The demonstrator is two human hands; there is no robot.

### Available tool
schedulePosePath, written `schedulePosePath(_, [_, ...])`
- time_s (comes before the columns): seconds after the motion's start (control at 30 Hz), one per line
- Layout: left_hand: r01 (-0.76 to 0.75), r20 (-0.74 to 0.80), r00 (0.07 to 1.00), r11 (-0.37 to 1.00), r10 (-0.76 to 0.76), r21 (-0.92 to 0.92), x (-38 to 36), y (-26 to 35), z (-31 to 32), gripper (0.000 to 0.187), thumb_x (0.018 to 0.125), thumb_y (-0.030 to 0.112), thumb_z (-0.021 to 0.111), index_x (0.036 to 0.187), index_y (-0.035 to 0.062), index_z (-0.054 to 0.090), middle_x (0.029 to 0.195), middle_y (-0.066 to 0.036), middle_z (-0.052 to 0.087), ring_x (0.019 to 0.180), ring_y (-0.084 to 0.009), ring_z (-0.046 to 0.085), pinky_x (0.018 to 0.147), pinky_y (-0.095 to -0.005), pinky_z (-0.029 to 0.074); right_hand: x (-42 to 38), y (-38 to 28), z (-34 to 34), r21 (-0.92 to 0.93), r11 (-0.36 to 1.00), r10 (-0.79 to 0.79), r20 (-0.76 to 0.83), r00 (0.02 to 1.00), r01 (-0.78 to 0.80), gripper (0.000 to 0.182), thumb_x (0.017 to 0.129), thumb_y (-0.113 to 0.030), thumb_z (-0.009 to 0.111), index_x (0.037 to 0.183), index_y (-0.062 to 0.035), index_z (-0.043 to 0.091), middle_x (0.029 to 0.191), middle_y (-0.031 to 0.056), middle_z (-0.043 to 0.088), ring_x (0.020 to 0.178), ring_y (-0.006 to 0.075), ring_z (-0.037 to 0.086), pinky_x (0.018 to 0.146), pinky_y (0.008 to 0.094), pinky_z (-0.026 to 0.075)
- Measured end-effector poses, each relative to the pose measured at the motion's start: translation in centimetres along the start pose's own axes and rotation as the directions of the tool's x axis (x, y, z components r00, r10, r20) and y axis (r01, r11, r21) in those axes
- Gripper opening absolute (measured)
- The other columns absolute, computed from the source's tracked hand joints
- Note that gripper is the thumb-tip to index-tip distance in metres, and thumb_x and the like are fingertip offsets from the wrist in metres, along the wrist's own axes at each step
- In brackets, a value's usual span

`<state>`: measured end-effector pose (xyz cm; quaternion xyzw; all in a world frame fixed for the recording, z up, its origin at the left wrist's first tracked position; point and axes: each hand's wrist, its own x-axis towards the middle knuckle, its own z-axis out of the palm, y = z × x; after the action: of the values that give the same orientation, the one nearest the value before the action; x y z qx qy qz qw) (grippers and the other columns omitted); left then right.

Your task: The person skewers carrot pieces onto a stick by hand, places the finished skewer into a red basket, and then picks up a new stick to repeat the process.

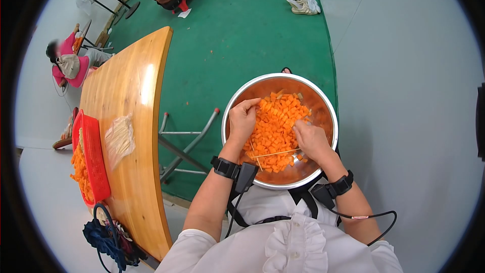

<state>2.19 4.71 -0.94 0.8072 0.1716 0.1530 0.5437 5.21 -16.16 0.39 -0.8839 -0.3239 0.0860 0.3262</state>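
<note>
A wide steel bowl (329,116) rests in my lap, holding many small orange carrot cubes (275,136). Over the cubes, a straight row of them looks strung on a stick, forming a carrot skewer (277,109) between my hands. My left hand (243,120) is closed, thumb and fingertips pinching the skewer's upper left end. On its lower right end, the fingers of my right hand (310,139) are pinched shut, partly hidden by the hand itself. Thin wooden sticks (276,153) lie across the cubes close to me.
At my left is a wooden table (146,172) with a plastic bag of sticks (120,139) and a red basket (96,156) of carrot pieces. Metal folding legs (187,149) stand between table and bowl. Two people sit farther off. Shoes (302,5) lie by the right wall (404,71).
</note>
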Motion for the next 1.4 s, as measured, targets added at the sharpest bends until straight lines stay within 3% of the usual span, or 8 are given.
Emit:
schedulePosePath(0.37, [-0.068,0.067,0.996,0.989,0.060,0.128,-0.2,0.2,0.4,0.027,0.078,-0.008,0.047,0.099,-0.0018,0.062,0.087,-0.015,0.065,0.081,-0.0201,0.064,0.072,-0.0259,0.049,0.0,0.3,-0.1,-0.005,1.000,0.012,-0.069,0.998,-0.012,0.013,0.085,-0.014,0.046,0.077,-0.0034,0.047,0.057,0.0183,0.054,0.056,0.0357,0.056,0.051,0.0437,0.044])
schedulePosePath(0.47, [0.117,-0.101,0.986,0.982,-0.133,-0.150,0.0,-0.4,0.4,0.029,0.079,-0.004,0.049,0.106,-0.0007,0.059,0.093,-0.016,0.064,0.084,-0.0203,0.063,0.073,-0.0261,0.048,0.1,-0.1,-0.4,-0.016,0.997,0.079,-0.087,0.993,-0.080,0.014,0.085,-0.014,0.045,0.077,-0.0032,0.047,0.058,0.0181,0.055,0.058,0.0354,0.057,0.052,0.0437,0.044])
schedulePosePath(0.57, [0.152,-0.005,0.988,0.974,-0.153,0.166,-0.1,-1.0,-0.4,0.025,0.078,-0.001,0.053,0.102,-0.0009,0.060,0.095,-0.017,0.063,0.082,-0.0247,0.063,0.073,-0.0281,0.048,-0.1,-0.1,-0.8,-0.009,0.987,0.159,-0.106,0.982,-0.161,0.015,0.086,-0.015,0.044,0.077,-0.0030,0.047,0.060,0.0183,0.055,0.059,0.0353,0.057,0.054,0.0439,0.044])
schedulePosePath(0.7, [-0.146,0.213,0.977,0.827,0.033,0.542,-0.7,-0.9,-0.2,0.024,0.074,0.005,0.060,0.097,-0.0011,0.062,0.095,-0.017,0.057,0.084,-0.0281,0.058,0.075,-0.0326,0.046,-0.1,0.2,-0.4,0.011,0.984,0.175,-0.107,0.979,-0.175,0.015,0.086,-0.015,0.046,0.077,-0.0025,0.047,0.061,0.0196,0.055,0.060,0.0365,0.057,0.054,0.0444,0.044])
schedulePosePath(0.83, [-0.230,0.291,0.955,0.754,0.053,0.616,-0.8,-1.2,0.3,0.024,0.072,0.005,0.061,0.095,-0.0010,0.062,0.092,-0.017,0.055,0.087,-0.0318,0.055,0.077,-0.0360,0.045,-0.1,0.2,-0.3,-0.021,0.987,0.157,-0.060,0.986,-0.158,0.017,0.086,-0.016,0.043,0.077,-0.0023,0.047,0.061,0.0184,0.056,0.060,0.0350,0.058,0.055,0.0441,0.044])
schedulePosePath(0.93, [-0.151,0.305,0.949,0.740,-0.077,0.656,-0.5,-1.1,-0.1,0.023,0.072,0.004,0.059,0.094,-0.0010,0.062,0.092,-0.018,0.056,0.086,-0.0329,0.056,0.076,-0.0375,0.045,-0.1,0.4,-0.2,-0.030,0.991,0.127,-0.033,0.991,-0.128,0.017,0.086,-0.016,0.044,0.076,-0.0020,0.047,0.061,0.0185,0.056,0.059,0.0343,0.058,0.054,0.0437,0.045])
schedulePosePath(1.13, [-0.178,0.278,0.961,0.763,-0.003,0.621,-0.6,-2.2,-0.3,0.016,0.072,0.002,0.055,0.087,-0.0009,0.061,0.083,-0.022,0.058,0.081,-0.0362,0.057,0.071,-0.0422,0.046,-0.2,0.2,0.0,-0.057,0.994,0.089,0.001,0.996,-0.089,0.017,0.085,-0.015,0.045,0.074,-0.0023,0.048,0.056,0.0174,0.055,0.054,0.0340,0.057,0.051,0.0437,0.045])
schedulePosePath(1.4, [0.248,0.035,0.964,0.935,-0.265,0.252,0.2,-1.0,-0.1,0.022,0.077,0.003,0.056,0.098,-0.0030,0.060,0.077,-0.017,0.063,0.068,-0.0214,0.064,0.059,-0.0297,0.049,-0.2,-0.2,-0.4,0.015,1.000,-0.012,-0.027,1.000,0.013,0.016,0.084,-0.015,0.047,0.073,-0.0035,0.048,0.053,0.0160,0.054,0.051,0.0338,0.056,0.048,0.0421,0.044])
